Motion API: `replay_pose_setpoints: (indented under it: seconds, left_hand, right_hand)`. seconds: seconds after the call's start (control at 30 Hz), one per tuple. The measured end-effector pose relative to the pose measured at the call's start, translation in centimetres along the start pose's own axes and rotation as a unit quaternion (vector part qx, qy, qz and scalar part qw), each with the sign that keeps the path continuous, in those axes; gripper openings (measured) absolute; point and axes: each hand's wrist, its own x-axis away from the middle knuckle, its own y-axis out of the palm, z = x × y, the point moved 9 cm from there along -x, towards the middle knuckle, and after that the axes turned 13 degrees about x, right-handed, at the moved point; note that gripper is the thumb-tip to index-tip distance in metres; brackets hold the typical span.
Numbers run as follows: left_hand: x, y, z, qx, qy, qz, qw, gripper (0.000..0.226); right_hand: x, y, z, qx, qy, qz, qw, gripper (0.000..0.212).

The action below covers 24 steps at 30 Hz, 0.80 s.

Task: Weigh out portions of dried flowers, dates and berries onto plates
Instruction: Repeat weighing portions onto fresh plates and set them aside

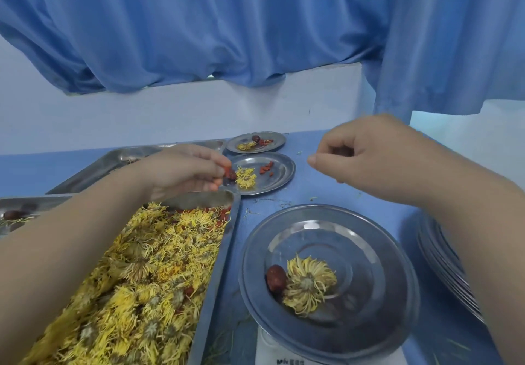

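A steel plate [377, 254] stands on a white scale [272, 356] at the front, holding one dried yellow flower [308, 285] and a dark red date [276, 277]. My left hand [184, 170] reaches over the middle plate [281, 174] and pinches a date with red berries [229, 173] beside that plate's flower [245, 178]. More red berries [266, 168] lie on the same plate. My right hand [366, 160] hovers to the right of it, fingers curled, with something dark partly hidden inside. A far plate [277, 139] carries a flower, a date and berries.
A long steel tray [211, 302] full of dried yellow flowers lies at the left, with other steel trays [113, 160] behind it. A date [12, 214] sits in the tray at the far left. A stack of plates [443, 265] stands at the right. Blue curtain [255, 24] hangs behind the blue table [321, 191].
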Motion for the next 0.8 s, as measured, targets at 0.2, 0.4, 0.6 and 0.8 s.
replay_pose_setpoints:
  seconds: [0.2,0.4,0.6,0.8]
  left_hand:
    - [2.1,9.9,0.9,-0.087,0.009,-0.116,0.989,0.014]
    - [2.4,13.5,0.5,-0.276,0.047,-0.074,0.957,0.012]
    - [3.3,13.3,0.7,-0.283,0.058,-0.052,0.956,0.014]
    - [4.6,13.0,0.5,-0.244,0.064,-0.028,0.967,0.012]
  right_hand:
    - [0.5,-1.8,0.6,-0.01,0.019,0.019,1.0,0.027]
    - [0.8,-2.2,0.5,-0.001,0.021,0.015,1.0,0.027]
    - [1.1,-2.4,-0.3,-0.006,0.018,-0.003,1.0,0.028]
    - [2.2,-3.5,-1.3,-0.009,0.012,-0.025,1.0,0.027]
